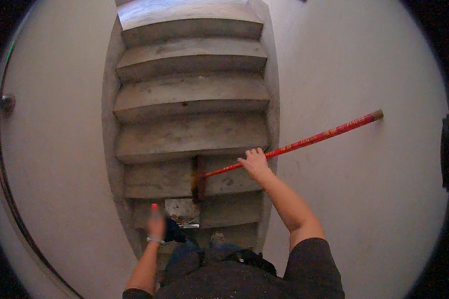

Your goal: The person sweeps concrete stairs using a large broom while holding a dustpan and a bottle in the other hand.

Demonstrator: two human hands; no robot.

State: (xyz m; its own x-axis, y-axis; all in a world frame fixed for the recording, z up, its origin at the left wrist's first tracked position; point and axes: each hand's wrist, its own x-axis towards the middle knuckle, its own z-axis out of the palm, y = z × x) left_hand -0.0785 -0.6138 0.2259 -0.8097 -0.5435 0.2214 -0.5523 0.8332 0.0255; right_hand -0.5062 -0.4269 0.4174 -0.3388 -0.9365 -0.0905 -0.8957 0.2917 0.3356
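Observation:
My right hand point(255, 162) is around the red, patterned handle of a broom point(314, 138). Its free end points up and right in front of the wall, and the dark broom head point(198, 179) lies across a concrete step. Lower left, my left hand point(156, 224), blurred and with a band at the wrist, grips an upright handle with a red tip point(154, 206). Just right of that hand, a dustpan point(182, 212) with debris in it rests on the stairs; whether the gripped handle belongs to it is hard to tell. A dark thing beside the left hand is unclear.
Concrete steps point(192, 88) run away from me between pale walls point(351, 74). A dark rail point(2, 157) with a round bracket point(9, 104) follows the left wall. My legs point(187, 258) are on the lower steps. A dark object point(446, 153) is at the far right edge.

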